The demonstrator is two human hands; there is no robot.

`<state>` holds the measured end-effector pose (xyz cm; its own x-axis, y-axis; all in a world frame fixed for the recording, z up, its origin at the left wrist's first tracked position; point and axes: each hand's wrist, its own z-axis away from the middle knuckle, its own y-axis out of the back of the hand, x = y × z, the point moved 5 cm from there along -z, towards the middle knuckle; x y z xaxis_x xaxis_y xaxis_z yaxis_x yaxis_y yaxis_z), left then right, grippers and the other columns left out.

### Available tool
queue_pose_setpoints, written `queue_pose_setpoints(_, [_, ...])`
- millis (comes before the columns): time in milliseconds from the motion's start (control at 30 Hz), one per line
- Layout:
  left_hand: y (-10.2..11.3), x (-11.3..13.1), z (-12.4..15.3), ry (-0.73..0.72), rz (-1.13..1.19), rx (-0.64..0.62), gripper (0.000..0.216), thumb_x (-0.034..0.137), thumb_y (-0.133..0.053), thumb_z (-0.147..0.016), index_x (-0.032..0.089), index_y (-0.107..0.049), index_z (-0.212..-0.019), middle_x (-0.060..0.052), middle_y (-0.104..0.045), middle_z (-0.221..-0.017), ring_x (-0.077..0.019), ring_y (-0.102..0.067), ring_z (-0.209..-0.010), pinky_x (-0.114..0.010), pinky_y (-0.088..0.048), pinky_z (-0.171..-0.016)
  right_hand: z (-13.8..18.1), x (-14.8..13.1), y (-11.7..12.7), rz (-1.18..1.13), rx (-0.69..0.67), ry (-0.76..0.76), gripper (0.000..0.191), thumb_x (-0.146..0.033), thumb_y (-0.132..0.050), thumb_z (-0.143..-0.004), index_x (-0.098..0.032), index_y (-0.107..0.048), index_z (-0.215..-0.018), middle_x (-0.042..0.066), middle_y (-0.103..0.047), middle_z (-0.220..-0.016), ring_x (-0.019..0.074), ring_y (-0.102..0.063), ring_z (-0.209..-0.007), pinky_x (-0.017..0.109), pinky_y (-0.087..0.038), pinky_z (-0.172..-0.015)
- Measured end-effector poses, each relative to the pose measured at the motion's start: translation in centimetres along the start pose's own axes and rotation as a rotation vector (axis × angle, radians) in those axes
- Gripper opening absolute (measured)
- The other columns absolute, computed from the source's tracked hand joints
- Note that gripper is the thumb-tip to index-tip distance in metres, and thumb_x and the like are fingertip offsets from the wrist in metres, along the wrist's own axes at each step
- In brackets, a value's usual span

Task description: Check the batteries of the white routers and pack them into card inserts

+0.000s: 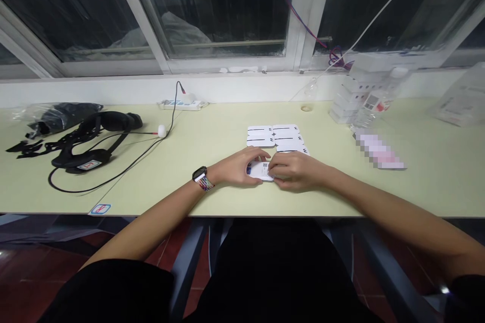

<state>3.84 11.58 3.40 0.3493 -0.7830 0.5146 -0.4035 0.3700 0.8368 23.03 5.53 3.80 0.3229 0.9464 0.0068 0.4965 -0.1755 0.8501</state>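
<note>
A small flat white box (259,168) lies on the table near its front edge, with a printed code label (265,167) and a dark blue patch on its upper face. My left hand (242,165) curls around the box from the left, thumb on the near side and fingers on the far side. At the box's right end, my right hand (293,169) has its fingers pinched together against the label's edge; what is between them is hidden. Just beyond my hands, several white flat boxes (261,130) with black lines and letters lie together in rows.
To the left are a black headset (96,154) with a cable, a dark plastic bag (62,117) and a power strip (185,105). On the right stand stacked white boxes (343,103), a clear bottle (379,98), a blurred pinkish packet (379,150) and a translucent container (462,96). A tape roll (306,108) lies behind.
</note>
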Motion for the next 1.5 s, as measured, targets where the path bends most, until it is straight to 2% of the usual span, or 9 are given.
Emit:
queue_pose_setpoints(300, [-0.3, 0.3, -0.4, -0.031, 0.052, 0.010, 0.073, 0.038, -0.089, -0.078, 0.024, -0.062, -0.144, -0.013, -0.071, -0.132, -0.0346, -0.069, -0.119, -0.051, -0.056, -0.104, -0.5, -0.4, -0.4, 0.140, -0.135, 0.055, 0.020, -0.012, -0.055, -0.101, -0.019, -0.069, -0.088, 0.006, -0.074, -0.095, 0.0182, -0.064, -0.083, 0.033, -0.047, -0.071])
queue_pose_setpoints(700, [-0.3, 0.4, -0.6, -0.016, 0.071, 0.011, 0.077, 0.038, -0.089, -0.077, 0.025, -0.061, -0.147, -0.013, -0.071, -0.135, -0.0341, -0.070, -0.119, -0.051, -0.057, -0.104, -0.3, -0.6, -0.2, 0.170, -0.226, 0.044, 0.014, -0.013, -0.058, -0.102, -0.018, -0.069, -0.094, 0.008, -0.074, -0.102, 0.0193, -0.064, -0.087, 0.034, -0.045, -0.071])
queue_pose_setpoints(867, [-0.3, 0.5, -0.6, -0.011, 0.059, 0.005, 0.077, 0.035, -0.088, -0.078, 0.025, -0.059, -0.148, -0.012, -0.071, -0.135, -0.0335, -0.070, -0.120, -0.050, -0.056, -0.105, -0.2, -0.7, -0.6, 0.266, -0.242, 0.088, 0.012, -0.011, -0.059, -0.102, -0.017, -0.068, -0.099, 0.009, -0.075, -0.102, 0.0210, -0.065, -0.091, 0.034, -0.044, -0.070])
queue_pose_setpoints(967, [-0.3, 0.6, -0.7, -0.017, 0.058, 0.006, 0.076, 0.035, -0.088, -0.077, 0.025, -0.060, -0.147, -0.013, -0.071, -0.134, -0.0337, -0.070, -0.119, -0.050, -0.056, -0.104, 0.0, -0.8, -0.9, 0.318, -0.257, 0.112, 0.012, -0.009, -0.059, -0.102, -0.017, -0.067, -0.101, 0.009, -0.075, -0.102, 0.0210, -0.066, -0.089, 0.032, -0.038, -0.063])
queue_pose_setpoints(1100, [-0.4, 0.7, -0.8, -0.009, 0.057, -0.007, 0.077, 0.035, -0.087, -0.078, 0.025, -0.058, -0.148, -0.012, -0.071, -0.131, -0.0330, -0.071, -0.115, -0.050, -0.057, -0.103, 0.1, -1.1, -1.1, 0.417, -0.250, 0.150, 0.021, -0.001, -0.054, -0.100, -0.018, -0.066, -0.098, 0.007, -0.072, -0.094, 0.0198, -0.064, -0.083, 0.033, -0.028, -0.055])
queue_pose_setpoints(1267, [-0.3, 0.8, -0.9, -0.018, 0.075, 0.006, 0.076, 0.034, -0.087, -0.078, 0.025, -0.060, -0.148, -0.012, -0.073, -0.129, -0.0332, -0.072, -0.114, -0.050, -0.058, -0.102, -0.1, -1.4, -1.0, 0.483, -0.216, 0.179, 0.029, 0.006, -0.049, -0.099, -0.017, -0.066, -0.098, 0.006, -0.072, -0.090, 0.0182, -0.061, -0.077, 0.035, -0.027, -0.053])
queue_pose_setpoints(1367, [-0.4, 0.8, -1.0, -0.009, 0.099, 0.001, 0.080, 0.035, -0.087, -0.079, 0.024, -0.057, -0.153, -0.012, -0.073, -0.132, -0.0329, -0.073, -0.115, -0.049, -0.059, -0.101, -0.4, -1.4, -0.7, 0.398, -0.190, 0.096, 0.022, -0.001, -0.054, -0.096, -0.018, -0.068, -0.100, 0.006, -0.073, -0.092, 0.0190, -0.062, -0.075, 0.034, -0.031, -0.053])
queue_pose_setpoints(1433, [-0.4, 0.9, -1.0, -0.021, 0.095, 0.002, 0.082, 0.036, -0.087, -0.079, 0.024, -0.056, -0.154, -0.013, -0.072, -0.137, -0.0344, -0.072, -0.120, -0.049, -0.059, -0.103, -0.7, -1.1, -0.5, 0.268, -0.160, -0.038, 0.016, -0.015, -0.062, -0.094, -0.018, -0.070, -0.109, 0.010, -0.077, -0.104, 0.0234, -0.068, -0.085, 0.034, -0.040, -0.058])
queue_pose_setpoints(1500, [-0.3, 0.9, -1.0, -0.044, 0.072, 0.020, 0.082, 0.037, -0.087, -0.079, 0.024, -0.056, -0.154, -0.015, -0.069, -0.145, -0.0369, -0.070, -0.127, -0.051, -0.057, -0.107, -0.9, -0.6, -0.3, 0.134, -0.103, -0.190, 0.033, -0.027, -0.070, -0.093, -0.018, -0.069, -0.124, 0.014, -0.078, -0.122, 0.0289, -0.072, -0.100, 0.037, -0.052, -0.069])
